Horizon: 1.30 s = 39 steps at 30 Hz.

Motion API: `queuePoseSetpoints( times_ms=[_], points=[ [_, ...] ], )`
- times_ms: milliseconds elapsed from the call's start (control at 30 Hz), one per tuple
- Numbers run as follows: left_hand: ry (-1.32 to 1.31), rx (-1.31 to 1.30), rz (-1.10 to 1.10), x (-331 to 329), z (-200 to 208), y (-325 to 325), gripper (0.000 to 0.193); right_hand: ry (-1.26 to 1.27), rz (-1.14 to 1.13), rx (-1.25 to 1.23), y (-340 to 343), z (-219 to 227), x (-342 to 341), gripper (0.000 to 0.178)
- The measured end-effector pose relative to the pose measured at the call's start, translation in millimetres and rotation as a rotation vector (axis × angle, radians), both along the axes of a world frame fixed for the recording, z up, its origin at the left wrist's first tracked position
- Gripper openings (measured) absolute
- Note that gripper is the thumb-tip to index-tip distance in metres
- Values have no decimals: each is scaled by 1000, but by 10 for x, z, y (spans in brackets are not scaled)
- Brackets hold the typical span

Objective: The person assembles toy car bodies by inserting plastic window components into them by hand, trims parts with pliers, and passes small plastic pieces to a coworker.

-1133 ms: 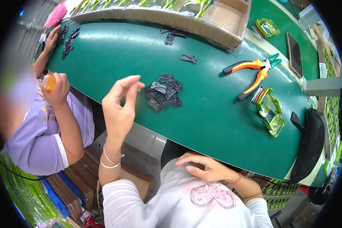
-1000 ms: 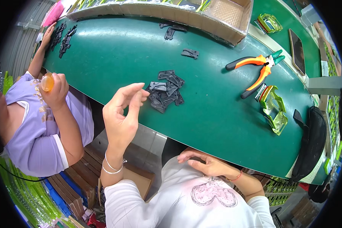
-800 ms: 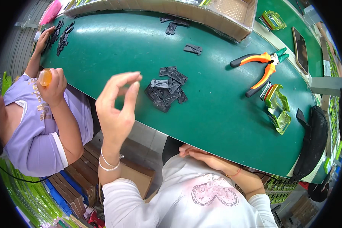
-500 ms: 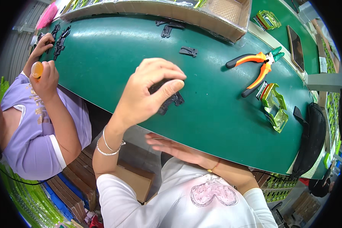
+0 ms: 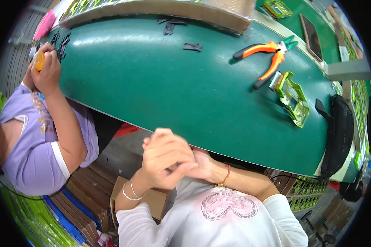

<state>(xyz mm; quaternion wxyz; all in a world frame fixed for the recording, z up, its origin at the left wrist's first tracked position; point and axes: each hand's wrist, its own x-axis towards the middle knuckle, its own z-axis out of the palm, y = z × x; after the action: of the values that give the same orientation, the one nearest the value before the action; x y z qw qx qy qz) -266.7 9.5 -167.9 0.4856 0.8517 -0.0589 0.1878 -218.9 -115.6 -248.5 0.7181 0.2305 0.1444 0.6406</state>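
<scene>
My left hand (image 5: 165, 158) is cupped over my right hand (image 5: 204, 165), and the two are pressed together just below the near edge of the green table (image 5: 152, 86), in front of my chest. What lies between the palms is hidden. The pile of small black plastic parts is gone from the tabletop. One loose black part (image 5: 192, 46) and a couple more black parts (image 5: 171, 24) lie at the far side. There are bangles on my left wrist and a red cord on my right.
Orange-handled pliers (image 5: 268, 57) and a clear green package (image 5: 292, 99) lie to the right, with a black pouch (image 5: 338, 136) at the table's right end. A long cardboard tray (image 5: 218, 12) runs along the back. A person in a purple shirt (image 5: 37, 136) sits at left, holding a small orange thing (image 5: 38, 61).
My left hand came down over the pile of black parts and drew back off the table edge onto my open right hand. The pile has left the table, and both hands are now closed together.
</scene>
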Motion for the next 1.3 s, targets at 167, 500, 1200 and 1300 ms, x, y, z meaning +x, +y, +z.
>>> queuePoseSetpoints(
  times_ms=[167,500,1200,1300],
  points=[
    [-40,-101,-72,26,277,-104,9,104,70,-7,-588,73,-14,52],
    [32,252,-588,1158,559,-1031,12,-223,-610,-356,-2323,1267,729,48],
    [-9,611,-281,902,327,-957,37,-477,-1615,-748,-4094,2309,5525,61],
    [-3,594,-110,839,384,-1085,44,-413,-1634,-728,-4309,2151,6011,66]
  ],
)
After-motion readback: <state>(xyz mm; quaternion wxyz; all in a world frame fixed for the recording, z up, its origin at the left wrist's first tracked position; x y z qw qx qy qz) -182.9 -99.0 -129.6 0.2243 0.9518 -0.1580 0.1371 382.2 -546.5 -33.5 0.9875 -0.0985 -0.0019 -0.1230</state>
